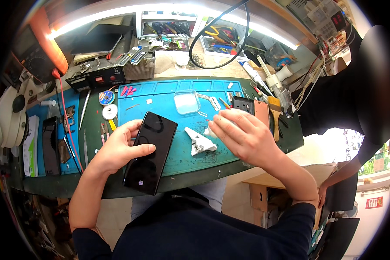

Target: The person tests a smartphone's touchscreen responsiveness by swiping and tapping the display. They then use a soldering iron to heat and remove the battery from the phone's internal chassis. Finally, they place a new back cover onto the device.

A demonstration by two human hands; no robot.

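A black smartphone [148,161] lies tilted in my left hand [122,145], whose thumb rests on the glass while the fingers go behind it. A small pale round mark glows near the screen's lower end. My right hand [242,134] is raised over the right part of the blue mat, its fingers drawn together. Something white shows partly below those fingers; what they hold is hidden. Between the hands, a crumpled white tissue [198,144] with dark smudges sits on the mat. Behind it stands a clear square plastic box [186,102].
Solder reels [110,112] and tweezers [85,143] lie left of the blue mat [160,93]. A brush [274,117] and a dark phone shell [243,104] lie at the right. A black cable loop [203,67] hangs above the bench. Another person [333,102] stands at the right.
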